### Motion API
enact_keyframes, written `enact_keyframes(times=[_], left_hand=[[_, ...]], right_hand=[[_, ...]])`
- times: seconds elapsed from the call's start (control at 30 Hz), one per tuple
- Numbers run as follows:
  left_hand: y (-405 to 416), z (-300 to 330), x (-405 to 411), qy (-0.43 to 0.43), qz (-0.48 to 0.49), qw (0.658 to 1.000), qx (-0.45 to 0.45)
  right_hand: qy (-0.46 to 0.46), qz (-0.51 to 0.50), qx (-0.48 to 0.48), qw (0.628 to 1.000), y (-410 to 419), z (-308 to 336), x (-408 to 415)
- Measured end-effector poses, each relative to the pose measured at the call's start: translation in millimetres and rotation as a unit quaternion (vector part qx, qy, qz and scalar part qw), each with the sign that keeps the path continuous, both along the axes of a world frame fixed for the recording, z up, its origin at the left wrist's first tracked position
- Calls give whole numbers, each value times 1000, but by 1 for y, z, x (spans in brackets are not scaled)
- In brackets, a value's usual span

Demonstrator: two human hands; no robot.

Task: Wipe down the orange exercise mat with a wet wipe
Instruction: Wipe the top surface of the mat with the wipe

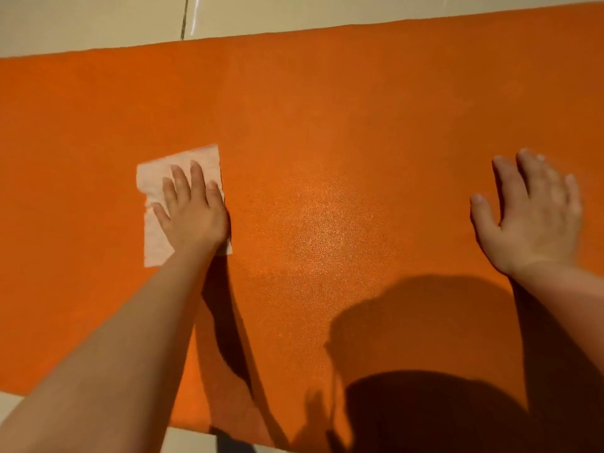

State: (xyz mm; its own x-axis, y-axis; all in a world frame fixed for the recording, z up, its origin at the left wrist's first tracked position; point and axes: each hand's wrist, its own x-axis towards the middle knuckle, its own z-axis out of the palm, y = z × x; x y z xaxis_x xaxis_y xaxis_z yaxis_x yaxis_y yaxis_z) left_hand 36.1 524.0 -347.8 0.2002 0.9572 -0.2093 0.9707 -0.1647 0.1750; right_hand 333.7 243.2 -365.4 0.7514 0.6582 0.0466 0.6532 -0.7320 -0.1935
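An orange exercise mat is seen spread flat across a pale tiled floor, its long edges running from left to right through the frame. A white wet wipe is laid open on the left half of the mat, roughly midway between the far and near edges. The wipe is pressed to the surface by the left hand, whose palm and straight fingers are laid flat over the wipe's right portion; the sheet's left side and far corner are left uncovered beyond the fingertips. Nothing is pinched or curled round. The right hand is set well apart near the mat's right end, fingers straight and spread, palm down on or just above the bare mat; contact cannot be judged. A sheen is shown on the mat between the two hands. Dark shadows of a head and arms are cast over the mat's near edge.
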Motion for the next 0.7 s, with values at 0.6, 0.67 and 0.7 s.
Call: enact_keyframes(times=[0.6,0.67,0.7], left_hand=[[-217,-11,63,-76,-347,935,5],[-221,-11,64,-84,-346,934,9],[-222,-11,64,-84,-345,935,13]], right_hand=[[9,0,-11,1000,5,2,-1],[15,-3,-8,1000,3,4,-2],[17,-4,-13,1000,3,4,-3]])
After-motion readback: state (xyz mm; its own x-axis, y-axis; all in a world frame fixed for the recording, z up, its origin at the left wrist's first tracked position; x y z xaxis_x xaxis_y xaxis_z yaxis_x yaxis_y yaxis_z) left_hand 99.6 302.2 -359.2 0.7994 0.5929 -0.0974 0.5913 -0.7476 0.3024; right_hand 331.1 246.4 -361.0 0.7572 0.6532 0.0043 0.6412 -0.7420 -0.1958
